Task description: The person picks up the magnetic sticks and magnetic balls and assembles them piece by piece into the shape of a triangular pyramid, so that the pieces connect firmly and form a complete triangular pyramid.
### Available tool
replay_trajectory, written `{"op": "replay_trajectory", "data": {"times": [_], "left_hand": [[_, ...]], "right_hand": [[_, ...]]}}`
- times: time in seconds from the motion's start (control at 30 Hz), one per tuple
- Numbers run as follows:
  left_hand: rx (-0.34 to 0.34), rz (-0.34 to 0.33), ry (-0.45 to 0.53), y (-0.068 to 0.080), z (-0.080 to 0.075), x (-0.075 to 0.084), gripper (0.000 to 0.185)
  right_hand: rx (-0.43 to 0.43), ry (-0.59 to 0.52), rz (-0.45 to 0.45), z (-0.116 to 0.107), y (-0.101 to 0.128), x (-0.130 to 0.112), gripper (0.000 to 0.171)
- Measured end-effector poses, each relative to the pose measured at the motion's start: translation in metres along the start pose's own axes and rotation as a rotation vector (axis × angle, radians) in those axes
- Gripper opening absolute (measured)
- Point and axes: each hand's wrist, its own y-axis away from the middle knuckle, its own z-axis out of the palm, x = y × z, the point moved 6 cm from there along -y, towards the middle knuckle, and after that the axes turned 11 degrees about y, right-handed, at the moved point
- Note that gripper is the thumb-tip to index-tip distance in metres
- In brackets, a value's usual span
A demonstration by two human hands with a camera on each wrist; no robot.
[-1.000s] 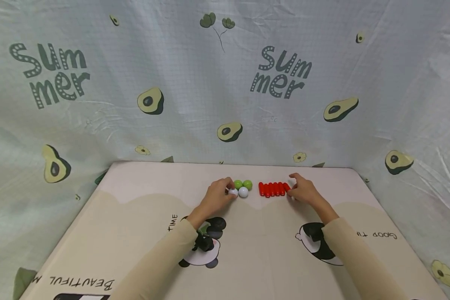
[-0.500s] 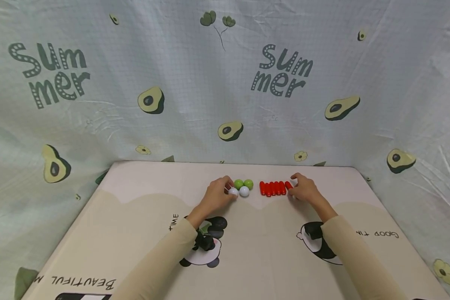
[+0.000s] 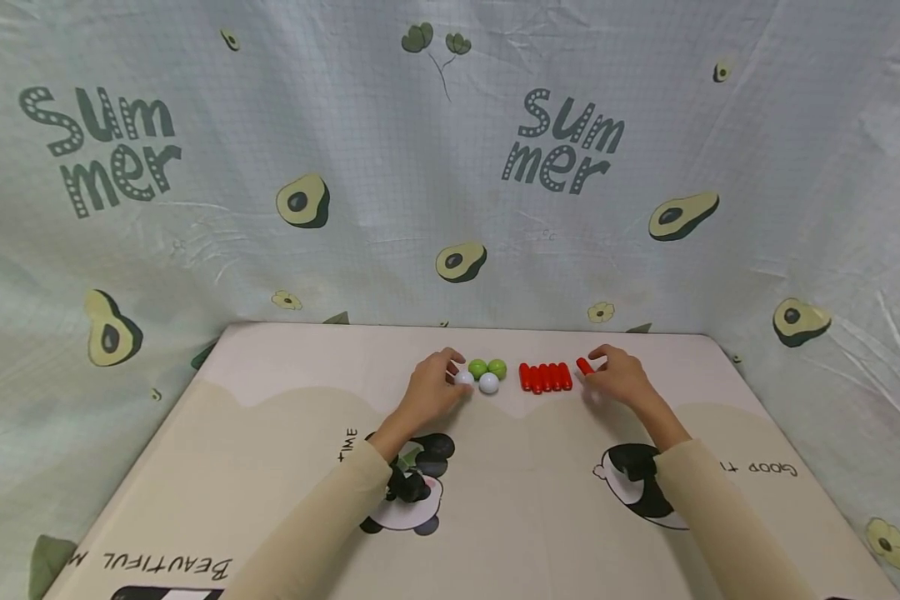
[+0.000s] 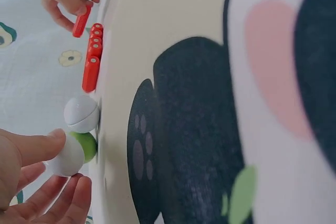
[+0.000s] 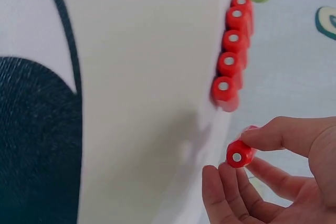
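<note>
My left hand [image 3: 429, 390] holds a white ball [image 4: 69, 160] between its thumb and fingers. Right beside it sit a second white ball [image 3: 488, 383] and two green balls [image 3: 497, 369]. In the left wrist view, the held ball partly covers a green ball [image 4: 86, 145]. A small red cylinder [image 5: 238, 154] with a white dot on its end is pinched by my right hand [image 3: 622, 379], tilted and apart from the others. Several like red cylinders [image 3: 545, 377] lie side by side in a row between the balls and that hand.
The table [image 3: 510, 500] carries a cover printed with panda figures and lettering. Behind its far edge hangs a pale curtain [image 3: 390, 183] with avocado and "summer" prints.
My right hand has drawn the end cylinder away from the row, to the right. The left hand's white ball has shifted slightly left, away from the other balls.
</note>
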Motion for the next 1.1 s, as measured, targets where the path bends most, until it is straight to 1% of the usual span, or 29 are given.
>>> {"op": "replay_trajectory", "data": {"times": [0.2,0.37,0.5,0.67,0.9,1.1], "left_hand": [[0.02,0.019,0.017,0.005,-0.004,0.003,0.04],[0.031,0.027,0.054,0.01,-0.006,0.005,0.042],[0.035,0.035,0.077,0.016,-0.009,0.007,0.041],[0.044,0.032,0.117,0.024,-0.011,0.009,0.033],[0.081,0.027,0.179,0.037,-0.016,0.011,0.031],[0.09,0.0,0.199,0.05,-0.019,0.006,0.031]], "right_hand": [[0.047,-0.004,-0.046,-0.008,0.01,-0.007,0.043],[0.06,0.002,-0.102,-0.01,0.019,-0.018,0.038],[0.054,0.005,-0.166,-0.008,0.026,-0.03,0.036],[0.037,0.007,-0.235,-0.001,0.037,-0.044,0.034],[0.001,0.008,-0.274,0.01,0.049,-0.06,0.033],[-0.006,-0.002,-0.321,0.017,0.059,-0.073,0.032]]}}
